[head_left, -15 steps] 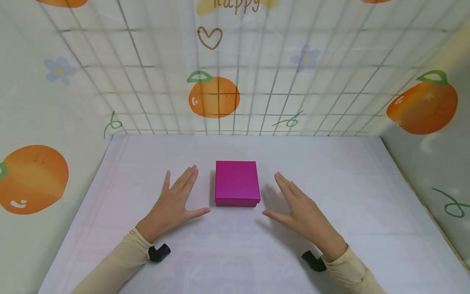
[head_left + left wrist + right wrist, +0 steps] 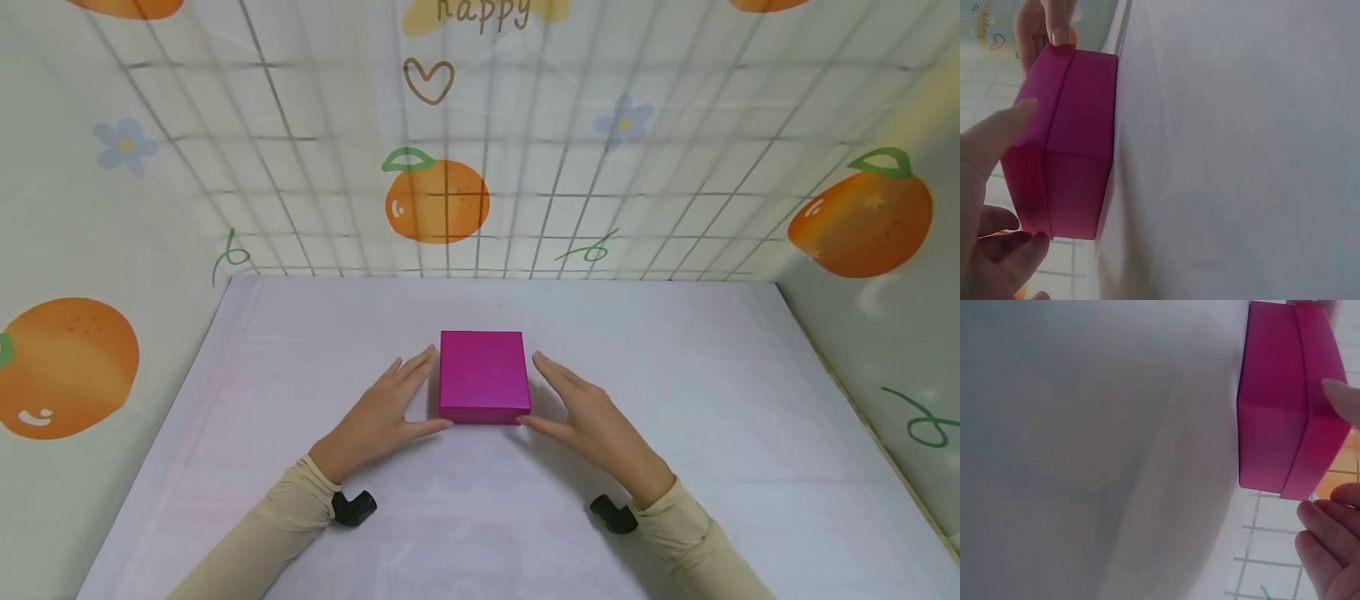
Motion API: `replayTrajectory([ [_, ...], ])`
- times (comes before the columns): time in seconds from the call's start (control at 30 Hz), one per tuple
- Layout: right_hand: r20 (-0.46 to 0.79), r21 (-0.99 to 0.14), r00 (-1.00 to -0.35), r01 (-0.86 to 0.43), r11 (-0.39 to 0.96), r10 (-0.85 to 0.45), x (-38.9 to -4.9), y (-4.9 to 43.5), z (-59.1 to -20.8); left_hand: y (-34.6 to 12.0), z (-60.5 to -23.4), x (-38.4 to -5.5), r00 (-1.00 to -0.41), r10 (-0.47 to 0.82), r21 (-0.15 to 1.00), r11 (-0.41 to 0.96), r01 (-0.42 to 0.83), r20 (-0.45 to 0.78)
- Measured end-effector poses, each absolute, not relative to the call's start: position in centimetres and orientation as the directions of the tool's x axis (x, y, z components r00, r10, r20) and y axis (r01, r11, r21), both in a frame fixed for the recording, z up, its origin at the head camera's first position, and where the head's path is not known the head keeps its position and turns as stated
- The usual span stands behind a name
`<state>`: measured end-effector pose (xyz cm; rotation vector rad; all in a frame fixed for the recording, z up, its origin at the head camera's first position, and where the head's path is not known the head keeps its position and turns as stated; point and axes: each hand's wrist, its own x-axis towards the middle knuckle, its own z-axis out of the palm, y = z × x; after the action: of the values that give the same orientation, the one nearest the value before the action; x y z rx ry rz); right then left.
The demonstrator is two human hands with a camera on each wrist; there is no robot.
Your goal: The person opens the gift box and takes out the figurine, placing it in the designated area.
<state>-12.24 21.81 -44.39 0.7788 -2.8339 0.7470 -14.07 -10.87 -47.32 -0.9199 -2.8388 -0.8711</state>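
A square magenta box with a lid stands upright on the white table. The seam of the lid shows in both wrist views, with the lid down on the base. My left hand is at the box's left side, thumb extended to the near left corner and fingers stretched along that side. On the other side my right hand mirrors it, thumb tip at the near right corner and fingertips a little away from the right side. Neither hand's fingers are curled round the box.
A white cloth covers the table. Behind it rises a backdrop printed with a grid, oranges and flowers. Each wrist wears a black camera, one on the left and one on the right.
Both hands have moved inward toward the box, the left one rightward and the right one leftward. Their thumbs now reach its near corners. The box stays in place.
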Motion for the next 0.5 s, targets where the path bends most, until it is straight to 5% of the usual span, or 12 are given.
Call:
replayTrajectory([
  [0.5,0.266,-0.376,-0.83,-0.557,0.74,-0.49,-12.7,20.6,-44.7,-10.3,-47.5,-13.9,-0.851,0.509,0.608,0.637,0.474,0.13],
])
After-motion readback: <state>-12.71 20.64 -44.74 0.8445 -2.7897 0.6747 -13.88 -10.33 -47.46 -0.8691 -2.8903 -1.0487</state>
